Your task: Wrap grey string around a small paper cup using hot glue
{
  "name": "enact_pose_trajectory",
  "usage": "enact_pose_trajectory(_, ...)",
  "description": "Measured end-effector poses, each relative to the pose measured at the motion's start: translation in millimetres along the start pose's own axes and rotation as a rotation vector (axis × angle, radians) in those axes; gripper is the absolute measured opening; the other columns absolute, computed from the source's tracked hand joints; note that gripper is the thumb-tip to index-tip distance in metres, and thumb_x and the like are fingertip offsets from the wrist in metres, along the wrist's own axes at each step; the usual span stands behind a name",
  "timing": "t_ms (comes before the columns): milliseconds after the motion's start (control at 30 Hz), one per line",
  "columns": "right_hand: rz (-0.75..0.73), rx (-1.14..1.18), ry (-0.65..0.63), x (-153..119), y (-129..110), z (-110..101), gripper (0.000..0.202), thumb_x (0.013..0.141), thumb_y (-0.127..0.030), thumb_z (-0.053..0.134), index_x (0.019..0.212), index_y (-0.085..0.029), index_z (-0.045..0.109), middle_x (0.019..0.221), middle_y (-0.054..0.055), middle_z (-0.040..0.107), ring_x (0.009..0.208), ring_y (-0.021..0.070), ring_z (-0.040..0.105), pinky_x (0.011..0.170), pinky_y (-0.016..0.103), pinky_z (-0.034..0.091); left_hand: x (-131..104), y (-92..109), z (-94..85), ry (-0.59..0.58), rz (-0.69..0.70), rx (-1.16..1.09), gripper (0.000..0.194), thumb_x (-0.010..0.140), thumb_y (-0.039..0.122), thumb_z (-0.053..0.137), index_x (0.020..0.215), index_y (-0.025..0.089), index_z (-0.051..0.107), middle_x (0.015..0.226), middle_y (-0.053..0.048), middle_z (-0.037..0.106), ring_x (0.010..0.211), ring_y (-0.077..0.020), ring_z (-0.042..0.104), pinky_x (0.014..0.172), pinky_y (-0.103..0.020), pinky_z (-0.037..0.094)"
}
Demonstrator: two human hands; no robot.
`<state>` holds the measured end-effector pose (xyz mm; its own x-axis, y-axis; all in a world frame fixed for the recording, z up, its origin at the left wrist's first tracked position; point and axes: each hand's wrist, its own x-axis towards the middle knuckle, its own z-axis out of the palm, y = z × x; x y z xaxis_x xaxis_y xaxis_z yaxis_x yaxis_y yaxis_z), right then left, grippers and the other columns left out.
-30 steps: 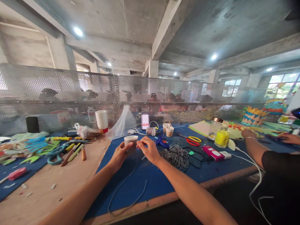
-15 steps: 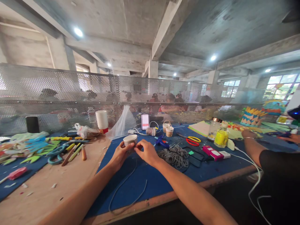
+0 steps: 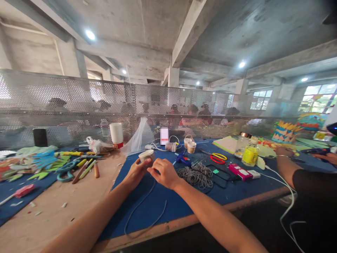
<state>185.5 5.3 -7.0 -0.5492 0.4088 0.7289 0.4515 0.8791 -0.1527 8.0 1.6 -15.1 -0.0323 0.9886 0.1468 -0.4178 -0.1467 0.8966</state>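
Note:
A small white paper cup (image 3: 146, 155) is gripped in my left hand (image 3: 138, 173), its rim tilted a little. My right hand (image 3: 163, 173) is beside the cup's right side, fingers curled and pinched together near its lower part; what they hold is too small to make out. From beneath the hands a thin grey cord (image 3: 139, 203) runs down and loops over the blue mat (image 3: 150, 219). A tangled bundle of grey cord (image 3: 196, 175) lies right of my right hand, with a blue glue gun (image 3: 182, 159) behind it.
Two cord-wrapped cups (image 3: 191, 147), a phone (image 3: 164, 136) and stacked white cups (image 3: 116, 134) stand at the back. Red and yellow scissors (image 3: 218, 158) and a yellow bottle (image 3: 249, 154) are rightward. Knives and teal scissors (image 3: 65, 171) lie left. Another person's arm (image 3: 284, 168) reaches in at right.
The cup has tilted slightly in my left hand. My right hand has turned a little, its fingers curling nearer the lower part of the cup. The whole view has shifted slightly.

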Motion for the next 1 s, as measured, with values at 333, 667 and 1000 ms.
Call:
enact_pose_trajectory(333, 0.669, -0.507, -0.196, 4.1, 57.0, -48.6, 0.03, 0.1, -0.029, 0.063, 0.125, -0.014, 0.068, 0.129, 0.02, 0.068, 0.122, 0.0316, 0.064, 0.099, 0.041, 0.051, 1.6, 0.8, 1.5, 0.045, -0.023, -0.073, 0.048, 0.067, 0.023, 0.095, 0.111, 0.014, 0.077, 0.112, -0.01, 0.08, 0.094, -0.0221, 0.076, 0.089, -0.033, 0.063)
enact_pose_trajectory(667, 0.858, -0.624, -0.506, -6.6, 90.9, -55.1, 0.039, 0.096, -0.024, 0.066, 0.131, -0.006, 0.069, 0.126, 0.03, 0.072, 0.122, 0.0364, 0.07, 0.096, 0.044, 0.054, 2.8, -1.6, -0.5, 0.017, -0.043, -0.076, 0.049, 0.065, 0.019, 0.096, 0.111, 0.015, 0.077, 0.108, -0.01, 0.081, 0.092, -0.0211, 0.077, 0.085, -0.031, 0.063)
enact_pose_trajectory(1000, 0.852, -0.614, -0.432, -17.3, 95.0, -57.0, 0.033, 0.1, -0.027, 0.059, 0.127, -0.009, 0.065, 0.122, 0.024, 0.074, 0.116, 0.0314, 0.073, 0.091, 0.036, 0.053, 1.1, 1.4, 1.4, 0.014, -0.04, -0.082, 0.047, 0.068, 0.02, 0.094, 0.112, 0.015, 0.077, 0.11, -0.008, 0.081, 0.092, -0.02, 0.077, 0.087, -0.031, 0.064)
